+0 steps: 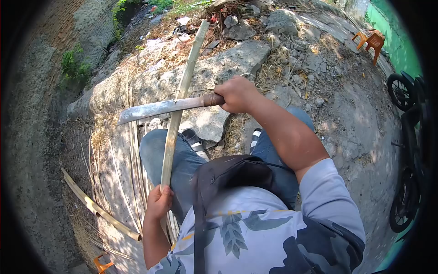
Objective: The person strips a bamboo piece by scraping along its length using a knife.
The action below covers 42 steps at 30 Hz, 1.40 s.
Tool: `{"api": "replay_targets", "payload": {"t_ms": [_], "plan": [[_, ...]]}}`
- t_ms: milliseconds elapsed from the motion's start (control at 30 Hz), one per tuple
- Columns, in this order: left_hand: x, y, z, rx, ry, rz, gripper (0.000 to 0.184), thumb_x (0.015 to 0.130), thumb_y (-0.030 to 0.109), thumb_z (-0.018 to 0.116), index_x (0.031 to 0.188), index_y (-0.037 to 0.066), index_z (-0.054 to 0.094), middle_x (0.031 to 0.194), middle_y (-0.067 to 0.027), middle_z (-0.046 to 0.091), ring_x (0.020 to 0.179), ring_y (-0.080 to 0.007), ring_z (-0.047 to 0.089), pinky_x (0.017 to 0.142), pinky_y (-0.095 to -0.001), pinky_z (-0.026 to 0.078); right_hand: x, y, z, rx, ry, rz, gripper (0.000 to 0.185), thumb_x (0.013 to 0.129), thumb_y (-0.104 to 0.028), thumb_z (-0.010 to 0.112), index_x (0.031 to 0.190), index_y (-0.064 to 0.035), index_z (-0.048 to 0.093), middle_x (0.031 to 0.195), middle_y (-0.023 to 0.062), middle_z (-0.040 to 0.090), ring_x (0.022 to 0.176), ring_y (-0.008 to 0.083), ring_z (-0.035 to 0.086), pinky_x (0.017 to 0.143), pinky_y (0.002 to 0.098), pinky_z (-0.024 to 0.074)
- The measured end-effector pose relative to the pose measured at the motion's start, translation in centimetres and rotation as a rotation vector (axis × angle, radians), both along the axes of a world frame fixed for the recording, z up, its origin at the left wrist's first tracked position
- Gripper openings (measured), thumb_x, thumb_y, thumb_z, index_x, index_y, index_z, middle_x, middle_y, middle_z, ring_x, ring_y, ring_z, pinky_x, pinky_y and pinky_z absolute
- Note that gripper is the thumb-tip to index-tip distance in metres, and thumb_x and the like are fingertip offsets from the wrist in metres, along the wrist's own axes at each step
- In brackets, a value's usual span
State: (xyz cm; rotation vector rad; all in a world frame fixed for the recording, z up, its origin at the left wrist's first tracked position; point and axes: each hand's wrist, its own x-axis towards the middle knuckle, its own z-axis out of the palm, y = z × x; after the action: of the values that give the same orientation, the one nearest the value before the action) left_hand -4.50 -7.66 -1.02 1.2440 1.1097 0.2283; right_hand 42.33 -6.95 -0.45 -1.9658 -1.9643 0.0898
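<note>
My right hand [238, 94] is wrapped round the brown handle of a machete [155, 110], whose long, worn blade points left. The blade lies across the upper half of a pale bamboo strip [185, 86]; whether it bites into the strip I cannot tell. Low on the left, my left hand [159, 201] grips the near end of that strip, which slants up past my bent knee. The strip's far end rises over a broken concrete slab [246, 57].
Thin bamboo slivers [133, 146] and a thicker bamboo piece [100, 212] lie on the ground at left. A rough wall [27, 137] stands further left. Rubble surrounds the slab. At right are an orange chair [375, 44] and a parked motorbike [408, 150]. A black bag [232, 176] rests on my lap.
</note>
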Motion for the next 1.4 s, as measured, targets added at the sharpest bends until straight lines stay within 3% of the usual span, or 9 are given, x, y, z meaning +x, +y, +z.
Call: {"api": "replay_targets", "payload": {"t_ms": [167,400,600,733,833,1000,1133,1333,1400], "plan": [[-0.7,-0.3,-0.8,0.024,-0.019,0.001,0.037,0.112,0.038,0.057,0.094,0.005,0.059,0.060,0.0035,0.045,0.046,-0.0075,0.039,0.044,-0.0266,0.033,-1.7,-0.4,0.5,-0.015,0.065,0.174,0.015,0.072,-0.021,0.074,0.084,-0.0160,0.068,0.076,0.0058,0.071,0.080,0.0309,0.071,0.086,0.0448,0.0512],[-0.3,-0.5,-0.5,0.053,0.003,0.010,0.044,0.109,0.045,0.060,0.091,0.006,0.057,0.059,0.0033,0.042,0.046,-0.0086,0.038,0.044,-0.0278,0.032,-4.7,0.1,1.1,0.075,-0.155,0.385,0.016,0.070,-0.024,0.077,0.078,-0.0177,0.066,0.071,0.0027,0.070,0.075,0.0274,0.071,0.088,0.0397,0.0503],[0.1,-0.3,-0.3,0.019,-0.015,0.028,0.041,0.109,0.043,0.061,0.095,0.005,0.059,0.061,0.0029,0.046,0.049,-0.0082,0.040,0.047,-0.0272,0.035,1.1,0.2,0.0,0.073,-0.066,-0.063,0.014,0.076,-0.026,0.075,0.083,-0.0168,0.069,0.076,0.0060,0.072,0.077,0.0305,0.071,0.086,0.0431,0.0534],[-0.5,0.1,-0.5,-0.012,-0.037,0.024,0.041,0.109,0.043,0.061,0.095,0.004,0.059,0.061,0.0024,0.045,0.049,-0.0084,0.040,0.047,-0.0274,0.035,-0.5,-0.5,0.6,0.005,-0.015,-0.019,0.015,0.077,-0.028,0.075,0.085,-0.0162,0.069,0.079,0.0067,0.072,0.081,0.0339,0.072,0.082,0.0487,0.0544],[-1.0,-0.4,-0.9,0.007,-0.039,0.025,0.041,0.109,0.042,0.060,0.095,0.004,0.059,0.061,0.0020,0.045,0.049,-0.0086,0.039,0.046,-0.0276,0.034,-1.1,-0.3,0.7,0.019,0.088,0.102,0.014,0.077,-0.026,0.075,0.085,-0.0164,0.069,0.078,0.0061,0.071,0.080,0.0339,0.071,0.081,0.0485,0.0541],[-0.6,-0.4,-0.6,0.036,-0.043,0.038,0.040,0.110,0.041,0.060,0.095,0.004,0.059,0.060,0.0023,0.044,0.048,-0.0085,0.038,0.046,-0.0275,0.033,-4.7,-0.1,0.7,0.065,-0.107,0.375,0.015,0.069,-0.024,0.077,0.076,-0.0179,0.065,0.068,0.0023,0.067,0.073,0.0264,0.070,0.086,0.0367,0.0500],[-0.4,-0.3,-0.3,0.027,-0.012,0.026,0.040,0.110,0.041,0.060,0.094,0.004,0.059,0.060,0.0024,0.045,0.048,-0.0085,0.038,0.046,-0.0274,0.034,-4.7,0.3,0.2,0.169,-0.139,0.400,0.016,0.067,-0.024,0.078,0.076,-0.0188,0.064,0.067,0.0033,0.066,0.071,0.0273,0.070,0.086,0.0372,0.0504],[0.2,-0.1,-0.4,0.056,-0.004,0.031,0.046,0.109,0.047,0.060,0.093,0.004,0.059,0.059,0.0027,0.042,0.046,-0.0087,0.037,0.044,-0.0275,0.034,0.6,0.3,0.2,0.044,-0.031,-0.113,0.014,0.077,-0.027,0.077,0.085,-0.0174,0.070,0.076,0.0060,0.071,0.075,0.0303,0.071,0.087,0.0392,0.0517],[0.2,-0.1,-0.4,0.037,-0.004,0.039,0.044,0.109,0.045,0.060,0.093,0.004,0.059,0.059,0.0027,0.042,0.046,-0.0086,0.038,0.044,-0.0273,0.034,0.6,0.1,0.1,0.008,-0.054,-0.062,0.016,0.080,-0.029,0.077,0.088,-0.0169,0.071,0.079,0.0067,0.073,0.079,0.0314,0.072,0.085,0.0423,0.0533]]}}
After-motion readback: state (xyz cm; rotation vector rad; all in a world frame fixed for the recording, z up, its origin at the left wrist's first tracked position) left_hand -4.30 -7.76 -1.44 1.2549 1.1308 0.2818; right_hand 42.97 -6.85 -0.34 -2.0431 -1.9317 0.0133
